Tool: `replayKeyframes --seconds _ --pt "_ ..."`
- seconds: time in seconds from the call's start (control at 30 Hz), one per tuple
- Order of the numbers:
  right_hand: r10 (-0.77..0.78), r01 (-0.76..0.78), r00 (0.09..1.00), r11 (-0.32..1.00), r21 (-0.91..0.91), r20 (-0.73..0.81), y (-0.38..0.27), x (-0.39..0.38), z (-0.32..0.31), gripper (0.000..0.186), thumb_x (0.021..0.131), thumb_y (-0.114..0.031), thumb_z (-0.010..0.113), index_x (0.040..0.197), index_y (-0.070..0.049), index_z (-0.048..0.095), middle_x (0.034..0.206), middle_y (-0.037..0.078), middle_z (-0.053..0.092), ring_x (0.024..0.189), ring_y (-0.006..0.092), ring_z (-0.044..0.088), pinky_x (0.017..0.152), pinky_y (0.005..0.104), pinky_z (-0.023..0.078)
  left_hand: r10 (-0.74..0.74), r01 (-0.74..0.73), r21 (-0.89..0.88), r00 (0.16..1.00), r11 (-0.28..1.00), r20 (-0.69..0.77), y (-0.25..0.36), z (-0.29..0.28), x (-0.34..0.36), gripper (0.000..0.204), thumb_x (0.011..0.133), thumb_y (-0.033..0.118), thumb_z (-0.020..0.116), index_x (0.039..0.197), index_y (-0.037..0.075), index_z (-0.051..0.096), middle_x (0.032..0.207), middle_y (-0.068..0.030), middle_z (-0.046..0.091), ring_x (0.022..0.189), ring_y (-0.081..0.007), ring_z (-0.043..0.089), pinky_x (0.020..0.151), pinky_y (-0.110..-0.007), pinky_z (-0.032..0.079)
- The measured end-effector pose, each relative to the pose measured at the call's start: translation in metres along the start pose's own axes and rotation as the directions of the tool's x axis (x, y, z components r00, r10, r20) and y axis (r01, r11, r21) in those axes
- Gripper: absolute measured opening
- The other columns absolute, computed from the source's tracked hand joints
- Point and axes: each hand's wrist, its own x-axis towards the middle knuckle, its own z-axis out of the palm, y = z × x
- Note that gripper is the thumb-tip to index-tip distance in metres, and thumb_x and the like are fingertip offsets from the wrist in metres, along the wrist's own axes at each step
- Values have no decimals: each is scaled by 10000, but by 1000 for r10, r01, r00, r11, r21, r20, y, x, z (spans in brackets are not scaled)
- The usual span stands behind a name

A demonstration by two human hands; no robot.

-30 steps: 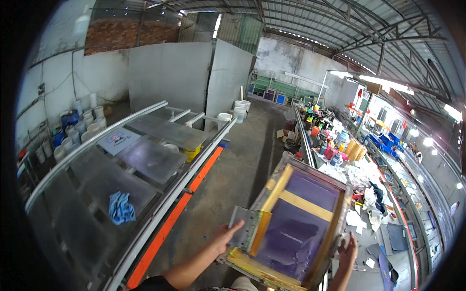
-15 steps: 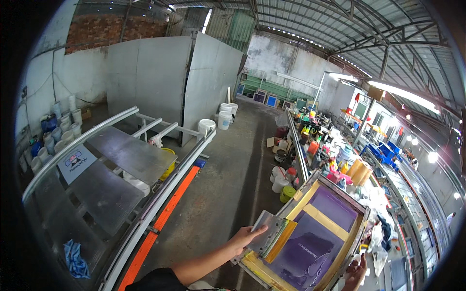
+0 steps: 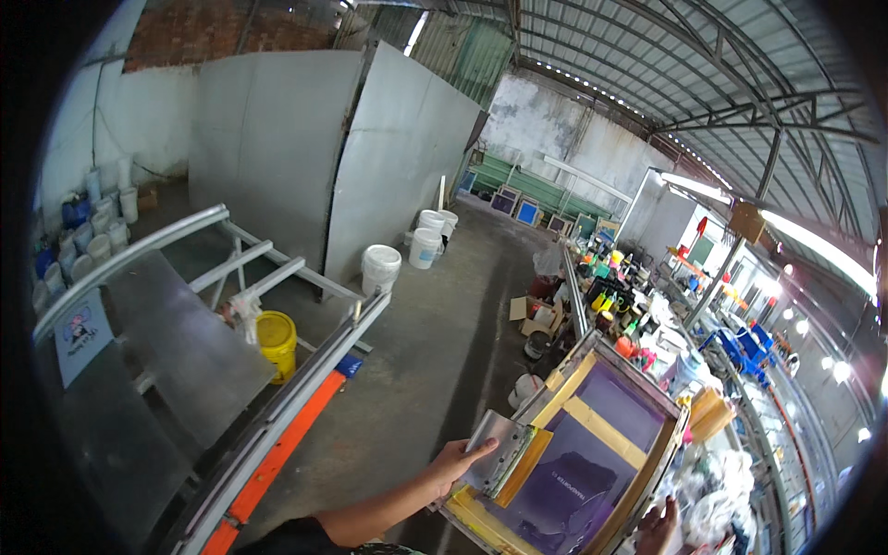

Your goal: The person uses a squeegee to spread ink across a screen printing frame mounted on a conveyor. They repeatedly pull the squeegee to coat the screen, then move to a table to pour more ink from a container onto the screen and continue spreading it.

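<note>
A screen printing frame, its mesh stained purple with yellow tape strips, is held tilted in front of me at the lower right. Across its left end lies a squeegee with a metal holder and a yellow blade. My left hand is closed on the squeegee's metal plate, thumb on top and the other fingers mostly hidden. At the frame's lower right edge my right hand has its fingers curled up against the side; its palm is partly hidden.
Left stands a metal-railed printing table with an orange strip. Past it are a yellow bucket and white buckets. On the right a long bench is crowded with bottles. Concrete floor runs between them.
My view has turned and shifted, so more of the yellow bucket shows. The screen frame and squeegee sit slightly further left in view, held the same way by both hands.
</note>
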Motion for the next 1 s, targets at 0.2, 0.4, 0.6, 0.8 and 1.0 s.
replayKeyframes --seconds 0.2,0.4,0.6,0.8,1.0 --pt "-4 -49 942 987 -152 -335 -1 46 79 413 997 -439 650 1300 -160 666 918 70 640 658 195 576 580 364 543 -181 170 73 966 983 185 56 5 175 675 872 626 782 1148 11 744 973 -14 694 939 -94 618 834 -283 467" --pt "-38 21 841 999 -38 -539 50 149 168 447 983 -465 675 1247 -103 660 838 48 624 613 186 575 601 324 568 -237 212 113 924 971 301 90 5 351 749 843 620 806 1263 10 695 1182 -132 725 1103 -251 695 961 -394 550" --pt "8 9 903 999 38 -430 103 353 270 433 983 -455 683 1217 -91 662 833 46 631 614 184 584 582 310 560 -274 225 187 914 956 300 152 -7 562 688 904 562 778 1315 18 683 1159 -79 726 1083 -171 677 951 -328 524" --pt "46 -44 969 999 11 -244 156 596 419 421 982 -445 692 1187 -79 663 827 45 638 615 183 592 563 297 551 -175 196 -125 971 972 163 211 -77 741 584 930 508 773 1226 9 704 1117 -61 738 1021 -150 695 890 -319 540" --pt "17 -23 996 997 -74 -85 222 825 542 402 979 -430 705 1142 -64 665 821 48 653 610 182 605 529 286 533 -125 126 -119 992 985 17 282 -136 912 659 897 547 794 1219 -20 692 1071 -63 733 984 -146 689 877 -325 531"
